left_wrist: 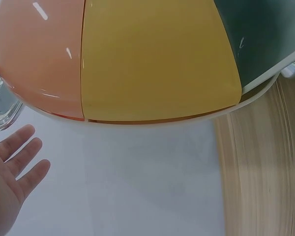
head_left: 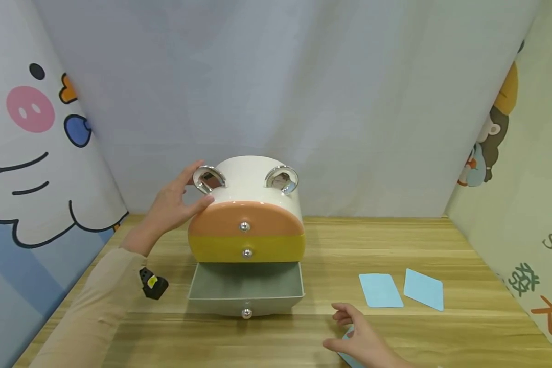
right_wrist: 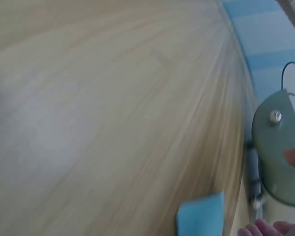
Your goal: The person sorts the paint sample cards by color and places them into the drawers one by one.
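Note:
A small rounded drawer cabinet [head_left: 257,179] has a white shell, two silver ring-shaped ears, and drawer fronts in orange, yellow and grey-green. Its bottom grey-green drawer [head_left: 246,304] is pulled out, with nothing visible inside. My left hand [head_left: 170,204] rests on the shell's upper left, thumb near the orange front and fingers beside the left ring [head_left: 208,180]. In the left wrist view, several of its fingers are straight and spread. My right hand [head_left: 361,337] is over a light blue card [head_left: 349,360], thumb and fingers apart; the hand partly hides the card.
Two more light blue cards, one [head_left: 381,290] beside the other [head_left: 423,290], lie on the wooden table [head_left: 336,245] to the right. A small black object with a yellow spot [head_left: 154,284] sits left of the cabinet. Fabric-like walls with cartoon prints enclose the table.

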